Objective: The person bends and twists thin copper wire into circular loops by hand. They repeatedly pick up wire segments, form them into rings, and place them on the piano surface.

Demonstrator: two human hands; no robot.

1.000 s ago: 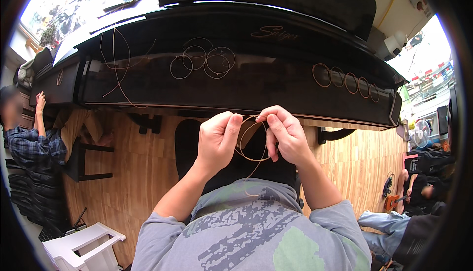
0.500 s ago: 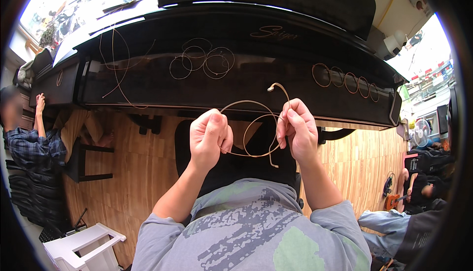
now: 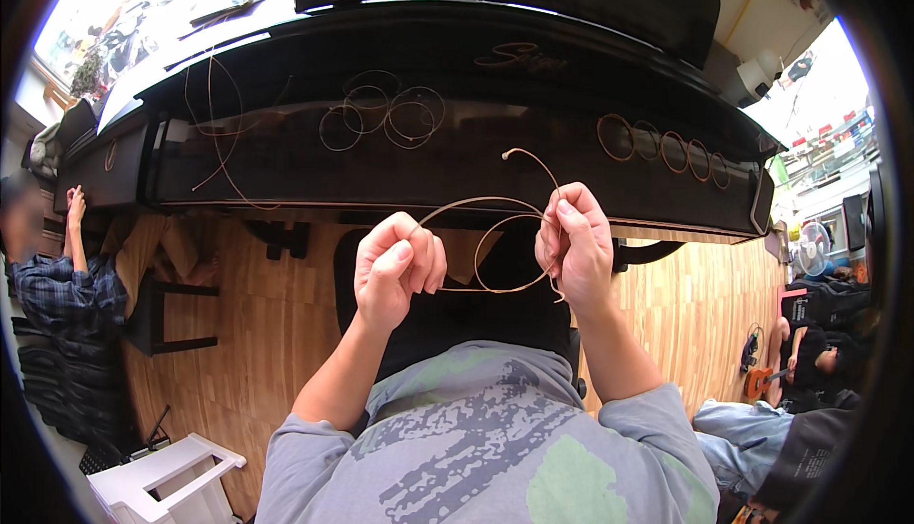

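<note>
While in loops, wire (image 3: 484, 199) between hands' fingers (image 3: 577, 202)

Black piano (image 3: 495, 158), loose wire (image 3: 220, 155) at left, overlapping coils (image 3: 389, 122), coil row (image 3: 687, 157) at right

- Two bare hands: a left hand (image 3: 390, 262) and a right hand (image 3: 581, 243).
- One thin, gold-coloured, looped wire (image 3: 479, 198) between them.
- Five copper-coloured wire rings (image 3: 664, 150) in a row, beyond and right of the hands.
- At least four thin, overlapping pale wire rings (image 3: 386, 124), beyond and left; overlap hides the exact count.
- One orange-bodied guitar (image 3: 759, 382), far right of the hands.
- One white round fan (image 3: 813, 246), also far right.
</note>
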